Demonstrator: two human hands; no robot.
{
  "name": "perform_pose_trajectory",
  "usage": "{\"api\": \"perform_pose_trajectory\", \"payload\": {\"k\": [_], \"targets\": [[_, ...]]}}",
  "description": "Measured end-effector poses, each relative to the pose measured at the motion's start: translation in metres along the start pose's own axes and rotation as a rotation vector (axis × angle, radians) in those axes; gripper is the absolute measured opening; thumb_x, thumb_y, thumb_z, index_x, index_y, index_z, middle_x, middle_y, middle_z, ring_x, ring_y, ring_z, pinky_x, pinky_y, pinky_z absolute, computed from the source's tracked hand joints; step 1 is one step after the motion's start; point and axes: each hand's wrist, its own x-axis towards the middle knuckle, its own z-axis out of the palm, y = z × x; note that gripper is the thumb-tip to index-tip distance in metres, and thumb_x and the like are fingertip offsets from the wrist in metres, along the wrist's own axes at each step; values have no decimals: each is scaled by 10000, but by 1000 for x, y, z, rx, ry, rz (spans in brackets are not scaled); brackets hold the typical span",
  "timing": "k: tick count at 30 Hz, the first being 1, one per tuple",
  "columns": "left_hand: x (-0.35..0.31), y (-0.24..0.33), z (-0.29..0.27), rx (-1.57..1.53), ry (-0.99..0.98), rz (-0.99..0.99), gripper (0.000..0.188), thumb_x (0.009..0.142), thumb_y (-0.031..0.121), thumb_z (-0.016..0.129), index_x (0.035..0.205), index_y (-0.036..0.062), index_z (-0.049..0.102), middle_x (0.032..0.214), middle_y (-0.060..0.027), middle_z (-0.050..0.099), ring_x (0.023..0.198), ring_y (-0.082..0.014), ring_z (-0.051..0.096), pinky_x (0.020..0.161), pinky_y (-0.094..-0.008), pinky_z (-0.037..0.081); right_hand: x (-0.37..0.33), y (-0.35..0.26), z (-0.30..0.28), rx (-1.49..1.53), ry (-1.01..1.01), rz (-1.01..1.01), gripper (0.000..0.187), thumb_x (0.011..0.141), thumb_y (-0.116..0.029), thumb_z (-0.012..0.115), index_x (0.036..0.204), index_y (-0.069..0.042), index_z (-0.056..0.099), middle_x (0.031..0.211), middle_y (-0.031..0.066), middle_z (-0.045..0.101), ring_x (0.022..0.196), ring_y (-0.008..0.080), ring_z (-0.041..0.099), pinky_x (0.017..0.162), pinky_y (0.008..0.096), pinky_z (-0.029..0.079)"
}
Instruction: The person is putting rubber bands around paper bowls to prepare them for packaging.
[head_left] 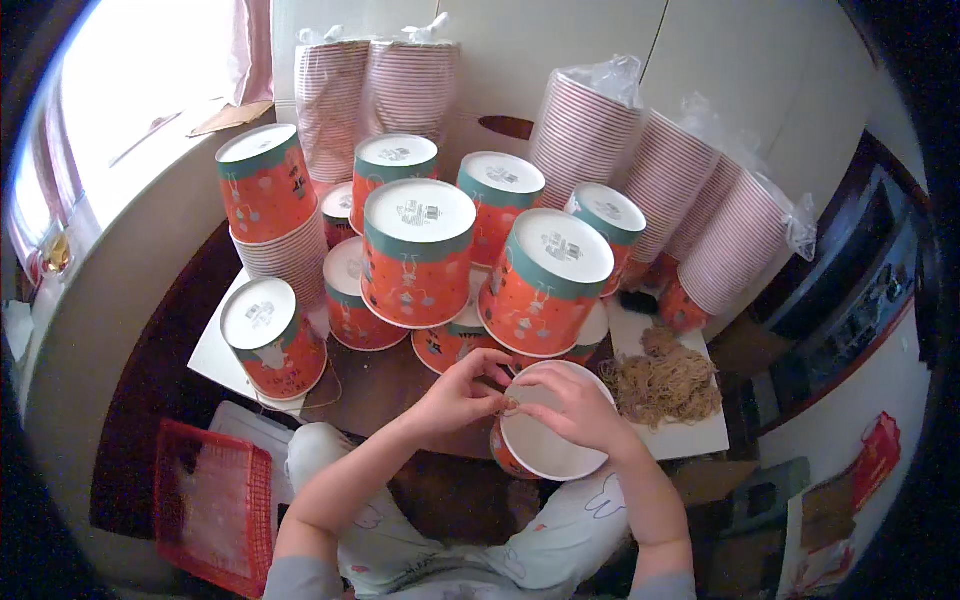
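Observation:
An orange paper bucket (545, 450) with a white inside rests on my lap, its mouth facing me. My left hand (462, 392) and my right hand (570, 402) meet at its upper rim. The fingertips of both pinch something small and tan there, seemingly a piece of string. A heap of brown string (665, 380) lies on a white board just right of my right hand.
Several upturned orange buckets (420, 250) with teal bands stand in stacks on the low dark table (370, 385). Bagged stacks of nested buckets (690, 205) lean against the wall behind. A red plastic basket (210, 505) sits on the floor at lower left.

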Motion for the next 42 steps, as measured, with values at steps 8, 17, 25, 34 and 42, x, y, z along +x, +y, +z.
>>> {"api": "perform_pose_trajectory", "payload": {"k": [8,17,25,34,42], "targets": [[1,1,-3,46,-2,-21,478,761,-2,580,1184,30,359,977,-76,483,872,-137,540,781,-260,462,-4,8,19,222,-37,162,230,750,-177,626,933,-55,558,879,82,571,805,234,578,704,326,453],[-1,0,-3,-45,-30,-42,452,748,-28,570,1157,25,386,955,-64,488,851,-137,568,750,-248,473,1,7,23,267,12,236,94,726,-76,631,802,-23,616,774,87,626,711,184,606,639,281,476],[-1,-2,-2,-38,-18,-18,426,764,-7,568,1150,23,392,957,-66,485,877,-143,556,771,-257,463,-2,13,27,151,54,165,89,789,-103,558,802,-15,553,742,107,590,650,215,583,577,322,449],[-2,-10,-15,129,14,11,343,781,58,571,1094,2,441,950,-73,505,914,-155,541,791,-276,451,-9,18,26,340,-168,555,81,876,-110,415,865,-29,413,742,85,545,575,167,568,557,299,449],[-1,-4,-10,777,-66,181,247,721,143,642,925,25,569,912,-108,542,876,-226,543,785,-318,443,-9,21,25,430,-259,597,91,882,-116,388,865,-28,402,749,62,507,640,142,540,570,290,445]]}}
